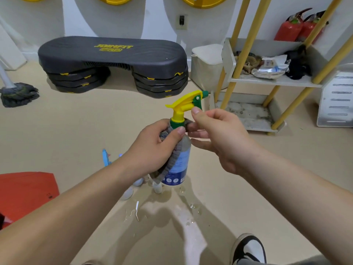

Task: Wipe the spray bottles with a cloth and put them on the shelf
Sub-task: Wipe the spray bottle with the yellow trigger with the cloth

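A clear spray bottle (180,165) with a yellow and green trigger head (184,104) is held upright in mid-air above the floor. My left hand (152,148) grips a grey cloth (170,165) wrapped round the bottle's neck and side. From the other side, my right hand (215,136) has its fingers curled against the neck and shoulder, with the thumb tip beside the green trigger. The white shelf (275,83) with yellow poles stands to the right. More spray bottles (127,194) lie on the floor, partly hidden under my left arm.
Water is spilled on the beige floor (191,207) below the bottle. A black step platform (112,64) sits ahead, and a mop (18,94) lies at left. The shelf's upper tier holds rags and packets. Red fire extinguishers (292,27) stand behind the shelf. My shoe (248,249) is at bottom right.
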Action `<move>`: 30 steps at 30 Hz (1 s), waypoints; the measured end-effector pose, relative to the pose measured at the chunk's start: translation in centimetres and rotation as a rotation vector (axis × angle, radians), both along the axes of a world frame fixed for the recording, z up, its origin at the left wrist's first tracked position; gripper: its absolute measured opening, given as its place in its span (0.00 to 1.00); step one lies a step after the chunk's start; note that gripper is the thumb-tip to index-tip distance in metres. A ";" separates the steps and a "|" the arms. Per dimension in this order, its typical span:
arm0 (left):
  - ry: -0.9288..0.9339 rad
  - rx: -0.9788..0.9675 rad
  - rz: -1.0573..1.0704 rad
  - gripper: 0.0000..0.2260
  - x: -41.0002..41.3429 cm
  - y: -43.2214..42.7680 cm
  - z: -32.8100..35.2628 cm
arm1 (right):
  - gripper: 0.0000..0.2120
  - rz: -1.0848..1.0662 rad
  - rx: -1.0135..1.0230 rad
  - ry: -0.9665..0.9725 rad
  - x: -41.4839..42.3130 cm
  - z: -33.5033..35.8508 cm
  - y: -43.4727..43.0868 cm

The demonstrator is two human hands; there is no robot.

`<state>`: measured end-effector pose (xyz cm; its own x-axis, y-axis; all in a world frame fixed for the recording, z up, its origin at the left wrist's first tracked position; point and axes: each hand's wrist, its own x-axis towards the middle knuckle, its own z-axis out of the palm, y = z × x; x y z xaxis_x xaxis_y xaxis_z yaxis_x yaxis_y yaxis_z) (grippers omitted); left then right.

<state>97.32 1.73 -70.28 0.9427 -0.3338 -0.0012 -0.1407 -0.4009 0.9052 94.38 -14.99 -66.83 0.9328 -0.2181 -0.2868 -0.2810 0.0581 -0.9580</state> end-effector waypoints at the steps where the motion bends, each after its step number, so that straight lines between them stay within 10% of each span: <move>1: 0.029 -0.011 -0.019 0.09 0.3 0.5 0.2 | 0.17 -0.020 -0.042 0.023 0.1 0.1 0.0; 14: 0.467 -0.298 -0.073 0.24 1.3 2.1 1.5 | 0.30 0.081 -0.180 -0.099 -0.4 1.2 0.1; 24: 0.253 -0.318 0.449 0.25 0.3 0.7 1.9 | 0.35 0.021 -0.142 -0.018 0.1 0.9 0.8; 30: -0.095 0.089 -0.121 0.20 -4.3 -1.6 0.1 | 0.31 -0.043 -0.083 0.032 0.3 0.1 0.8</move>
